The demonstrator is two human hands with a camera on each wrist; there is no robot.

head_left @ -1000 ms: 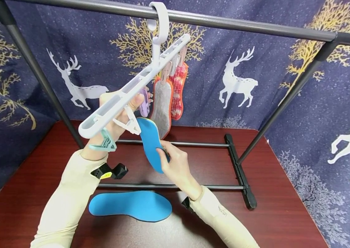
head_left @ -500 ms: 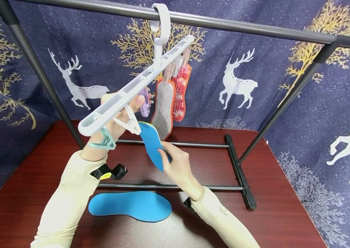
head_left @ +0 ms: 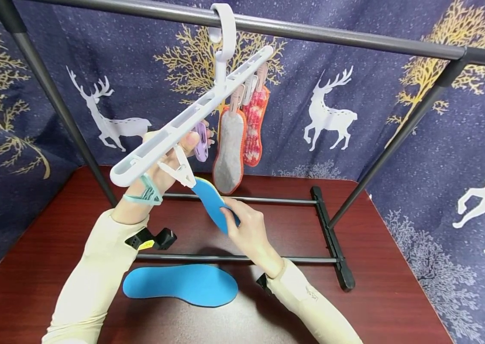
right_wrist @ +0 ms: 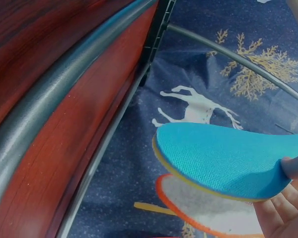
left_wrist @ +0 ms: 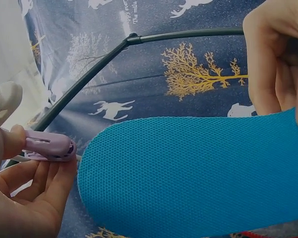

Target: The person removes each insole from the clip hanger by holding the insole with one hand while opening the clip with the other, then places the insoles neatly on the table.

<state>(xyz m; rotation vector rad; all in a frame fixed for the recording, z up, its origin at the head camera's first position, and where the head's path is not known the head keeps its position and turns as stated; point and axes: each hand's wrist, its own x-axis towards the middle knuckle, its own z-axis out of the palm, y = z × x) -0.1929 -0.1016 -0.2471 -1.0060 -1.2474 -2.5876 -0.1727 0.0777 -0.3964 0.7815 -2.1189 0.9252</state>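
Note:
My left hand (head_left: 164, 177), partly behind the white hanger (head_left: 182, 122), pinches a purple clothespin (left_wrist: 48, 146) hanging from it. A blue insole (head_left: 210, 199) is in my right hand (head_left: 247, 225), which grips it between thumb and fingers and keeps it tilted. In the left wrist view the insole's rounded end lies right beside the purple clothespin's tip; whether they touch, I cannot tell. Closer to me on the hanger dangle a white clothespin (head_left: 180, 168) and a teal one (head_left: 145, 192). Yellow shows along the insole's edge (right_wrist: 188, 182) in the right wrist view.
Another blue insole (head_left: 180, 285) lies flat on the red-brown table (head_left: 380, 296). Farther along the hanger hang a grey insole (head_left: 229, 148) and a red-and-white one (head_left: 254, 125), both orange-edged. The hanger hooks over the top bar (head_left: 311, 36) of a dark rack.
The blue insole in my right hand has tilted and dropped slightly, its upper end now lower. The hanger's far end with the hung insoles has swung a little right. My left hand barely moved.

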